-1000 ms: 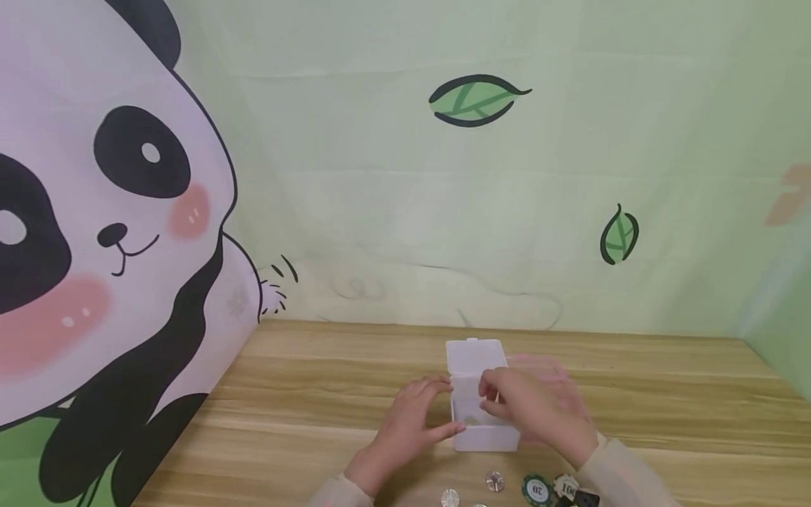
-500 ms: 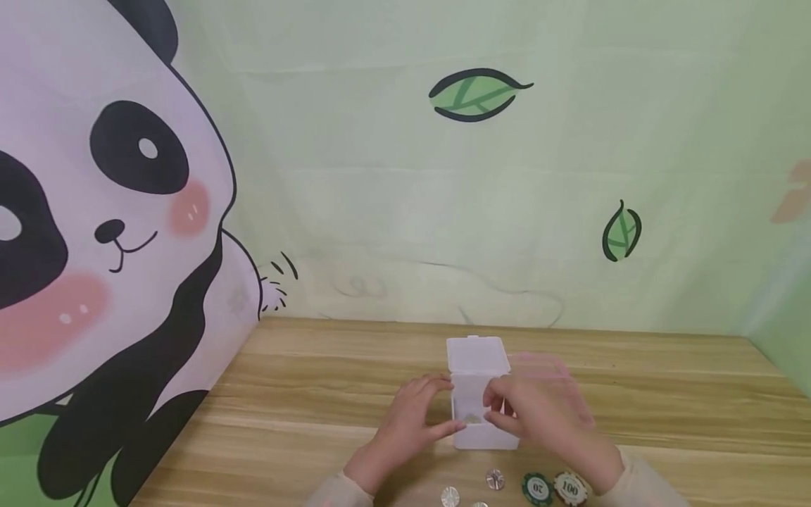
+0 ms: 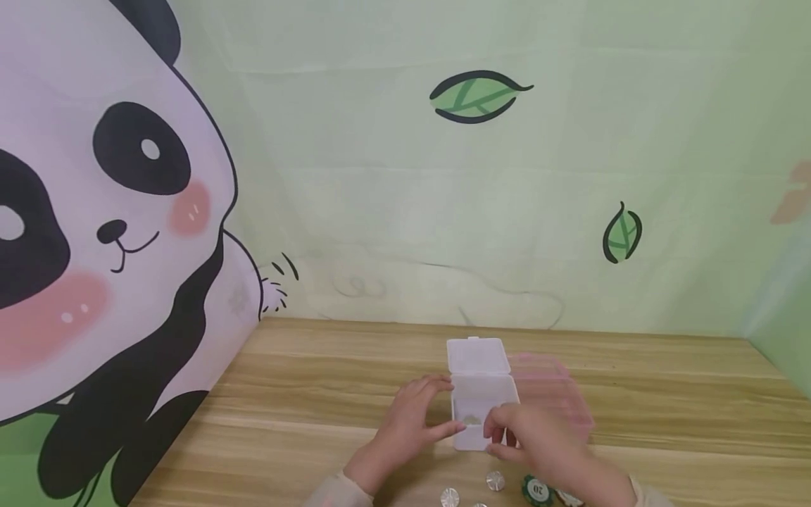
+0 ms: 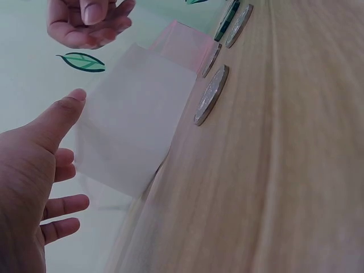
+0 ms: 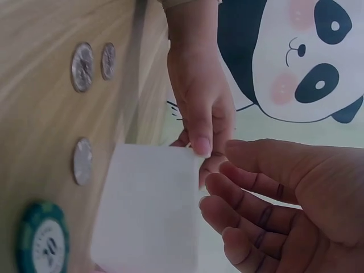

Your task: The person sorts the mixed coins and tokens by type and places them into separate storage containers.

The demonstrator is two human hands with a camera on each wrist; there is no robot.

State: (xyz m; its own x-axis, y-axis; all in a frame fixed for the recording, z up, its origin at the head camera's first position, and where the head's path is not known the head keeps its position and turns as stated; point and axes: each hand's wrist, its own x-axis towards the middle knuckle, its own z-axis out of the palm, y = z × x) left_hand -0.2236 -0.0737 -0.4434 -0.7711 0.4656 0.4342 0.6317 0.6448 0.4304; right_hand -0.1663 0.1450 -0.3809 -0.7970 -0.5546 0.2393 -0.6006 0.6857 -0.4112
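Note:
A white plastic box [image 3: 467, 440] stands on the table, its lid [image 3: 478, 355] swung back. A small round pale thing [image 3: 472, 420] lies inside it. My left hand [image 3: 415, 420] holds the box at its left side, thumb at the near rim and fingers toward the hinge. Over the near right corner hovers my right hand [image 3: 529, 433], fingers loosely bent; in the right wrist view nothing shows between its fingers [image 5: 219, 210]. Silver coins [image 3: 495, 481] lie in front of the box. A green poker chip [image 3: 537, 491] marked 20 lies to their right.
A translucent pink box [image 3: 557, 394] stands right behind the white one, partly covered by my right hand. Another chip [image 3: 568, 499] is mostly hidden under my right wrist. Beyond the wooden table [image 3: 329, 373] hangs a green backdrop [image 3: 355, 176] with a printed panda.
My right hand has drawn back from over the box's inside toward its near right corner, and now covers more of the second chip. My left hand has stayed at the box.

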